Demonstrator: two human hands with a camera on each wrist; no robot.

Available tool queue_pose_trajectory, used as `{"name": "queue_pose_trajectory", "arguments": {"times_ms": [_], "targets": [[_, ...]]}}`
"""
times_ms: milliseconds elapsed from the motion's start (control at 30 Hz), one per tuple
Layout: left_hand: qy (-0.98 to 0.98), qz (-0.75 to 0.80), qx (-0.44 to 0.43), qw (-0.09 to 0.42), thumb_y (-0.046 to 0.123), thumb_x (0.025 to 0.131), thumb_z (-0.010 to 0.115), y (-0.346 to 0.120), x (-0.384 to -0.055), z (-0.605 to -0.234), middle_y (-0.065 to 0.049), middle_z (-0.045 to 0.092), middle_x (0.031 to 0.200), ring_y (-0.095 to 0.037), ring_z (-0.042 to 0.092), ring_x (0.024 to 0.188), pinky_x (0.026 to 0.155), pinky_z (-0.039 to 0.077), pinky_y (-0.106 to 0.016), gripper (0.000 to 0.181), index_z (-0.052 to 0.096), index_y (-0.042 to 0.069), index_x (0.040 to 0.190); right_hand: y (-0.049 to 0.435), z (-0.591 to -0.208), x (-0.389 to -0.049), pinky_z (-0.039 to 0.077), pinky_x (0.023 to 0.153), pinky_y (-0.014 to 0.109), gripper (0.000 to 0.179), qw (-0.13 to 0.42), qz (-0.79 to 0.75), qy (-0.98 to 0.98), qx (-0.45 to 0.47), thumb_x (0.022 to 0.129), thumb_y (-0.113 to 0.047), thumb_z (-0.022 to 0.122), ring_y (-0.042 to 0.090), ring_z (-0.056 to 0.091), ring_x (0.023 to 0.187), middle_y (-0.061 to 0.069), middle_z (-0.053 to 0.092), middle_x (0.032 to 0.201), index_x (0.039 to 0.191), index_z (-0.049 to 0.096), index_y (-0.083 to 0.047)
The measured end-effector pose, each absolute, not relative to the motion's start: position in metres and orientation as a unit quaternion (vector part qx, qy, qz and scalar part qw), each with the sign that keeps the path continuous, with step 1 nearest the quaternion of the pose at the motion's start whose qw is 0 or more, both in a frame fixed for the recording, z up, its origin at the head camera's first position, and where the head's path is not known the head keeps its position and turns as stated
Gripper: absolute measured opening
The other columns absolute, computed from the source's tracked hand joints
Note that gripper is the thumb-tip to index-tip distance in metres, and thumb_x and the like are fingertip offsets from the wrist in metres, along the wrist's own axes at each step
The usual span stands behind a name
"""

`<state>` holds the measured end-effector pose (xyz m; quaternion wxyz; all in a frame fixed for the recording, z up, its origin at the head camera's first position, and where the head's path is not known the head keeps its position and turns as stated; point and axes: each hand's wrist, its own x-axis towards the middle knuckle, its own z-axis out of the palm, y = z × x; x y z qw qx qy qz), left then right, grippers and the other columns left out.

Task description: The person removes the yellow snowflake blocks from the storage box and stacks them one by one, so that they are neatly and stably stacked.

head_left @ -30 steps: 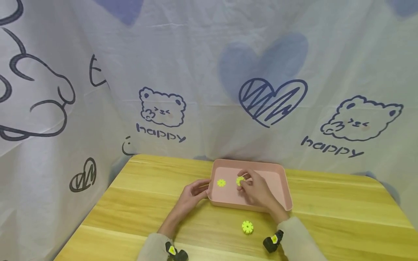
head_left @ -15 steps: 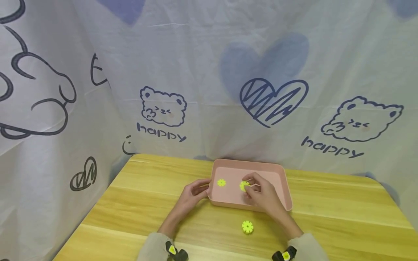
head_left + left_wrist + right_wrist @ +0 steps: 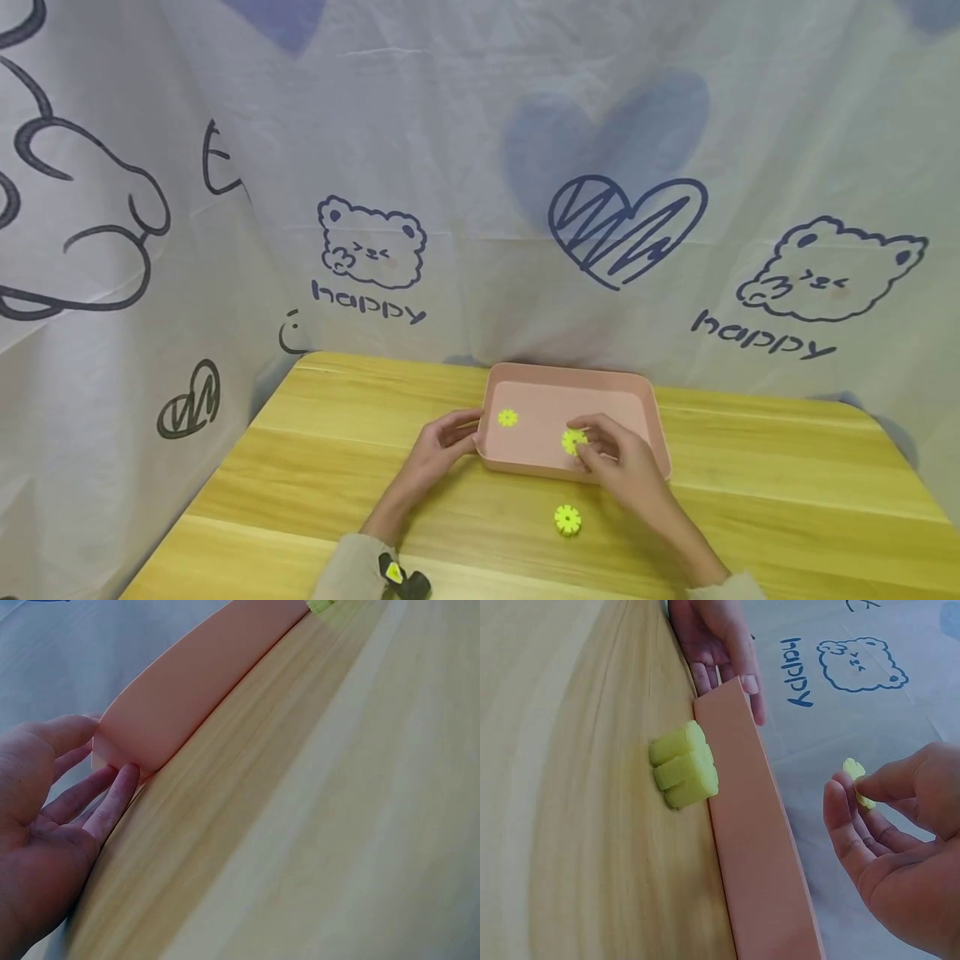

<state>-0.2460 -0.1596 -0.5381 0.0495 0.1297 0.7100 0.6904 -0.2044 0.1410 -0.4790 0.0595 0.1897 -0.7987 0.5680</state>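
Note:
My right hand (image 3: 633, 471) pinches a yellow-green notched disc (image 3: 573, 437) between thumb and fingertips, over the front part of the pink tray (image 3: 525, 468). The right wrist view shows that held disc (image 3: 850, 768) tilted nearly edge-on. My left hand (image 3: 433, 450) rests its loosely bent fingers on the tray's left end; in the left wrist view several fingertips touch the tray's corner wall (image 3: 154, 724). A second flat notched disc (image 3: 507, 417) lies inside the tray at the left. On the table in front stands a thick stack of notched discs (image 3: 686, 766).
The wooden table (image 3: 315, 467) carries the tray near its back edge. Behind and to the left hangs a white curtain (image 3: 480, 167) printed with hearts and bear faces. Black wrist cameras (image 3: 405, 579) are strapped over the light sleeves.
My right hand has drawn back toward me and slightly to the right, carrying the pinched disc from mid-tray to near the front wall. The left hand and tray stay put.

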Motion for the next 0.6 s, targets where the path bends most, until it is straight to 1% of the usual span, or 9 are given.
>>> {"name": "queue_pose_trajectory", "arguments": {"times_ms": [100, 200, 300, 433, 500, 600], "targets": [[0.709, 0.692, 0.128, 0.051, 0.004, 0.1, 0.067, -0.159, -0.246, -0.538, -0.022, 0.056, 0.146, -0.038, 0.055, 0.133, 0.1, 0.054, -0.032, 0.044, 0.056, -0.003, 0.142, 0.143, -0.48, -0.199, 0.06, 0.065, 0.027, 0.029, 0.069, 0.565, -0.798, 0.198, 0.093, 0.011, 0.065, 0.02, 0.068, 0.073, 0.014, 0.07, 0.093, 0.12, 0.068, -0.001], [0.707, 0.693, 0.127, 0.053, 0.003, 0.1, 0.066, -0.159, -0.246, -0.538, -0.021, 0.055, 0.146, -0.038, 0.055, 0.133, 0.099, 0.055, -0.032, 0.043, 0.057, -0.003, 0.142, 0.146, -0.48, -0.192, 0.061, 0.068, 0.027, 0.032, 0.079, 0.568, -0.792, 0.212, 0.091, 0.01, 0.069, 0.017, 0.07, 0.078, 0.017, 0.071, 0.108, 0.121, 0.068, 0.0], [0.707, 0.694, 0.128, 0.054, 0.003, 0.1, 0.066, -0.158, -0.245, -0.537, -0.021, 0.055, 0.146, -0.038, 0.055, 0.133, 0.099, 0.055, -0.031, 0.043, 0.057, -0.003, 0.141, 0.149, -0.481, -0.184, 0.062, 0.072, 0.027, 0.034, 0.084, 0.57, -0.786, 0.224, 0.089, 0.009, 0.072, 0.014, 0.071, 0.081, 0.02, 0.07, 0.115, 0.122, 0.068, 0.002], [0.708, 0.692, 0.131, 0.052, 0.003, 0.101, 0.065, -0.158, -0.245, -0.537, -0.023, 0.055, 0.145, -0.039, 0.054, 0.133, 0.099, 0.055, -0.032, 0.042, 0.056, -0.005, 0.141, 0.154, -0.485, -0.176, 0.062, 0.078, 0.027, 0.036, 0.076, 0.572, -0.784, 0.229, 0.088, 0.008, 0.074, 0.013, 0.07, 0.085, 0.023, 0.07, 0.117, 0.123, 0.066, 0.004], [0.709, 0.69, 0.134, 0.049, 0.003, 0.101, 0.064, -0.159, -0.245, -0.536, -0.024, 0.055, 0.145, -0.04, 0.054, 0.133, 0.1, 0.055, -0.033, 0.042, 0.056, -0.006, 0.141, 0.156, -0.487, -0.172, 0.062, 0.079, 0.027, 0.037, 0.065, 0.574, -0.787, 0.217, 0.088, 0.008, 0.075, 0.015, 0.07, 0.087, 0.023, 0.069, 0.12, 0.124, 0.066, 0.003], [0.709, 0.691, 0.135, 0.048, 0.002, 0.101, 0.063, -0.159, -0.246, -0.536, -0.025, 0.055, 0.145, -0.041, 0.054, 0.133, 0.1, 0.055, -0.034, 0.042, 0.055, -0.007, 0.141, 0.158, -0.488, -0.167, 0.061, 0.08, 0.026, 0.039, 0.048, 0.572, -0.797, 0.187, 0.087, 0.007, 0.076, 0.018, 0.07, 0.09, 0.021, 0.069, 0.122, 0.124, 0.068, -0.001]]}}
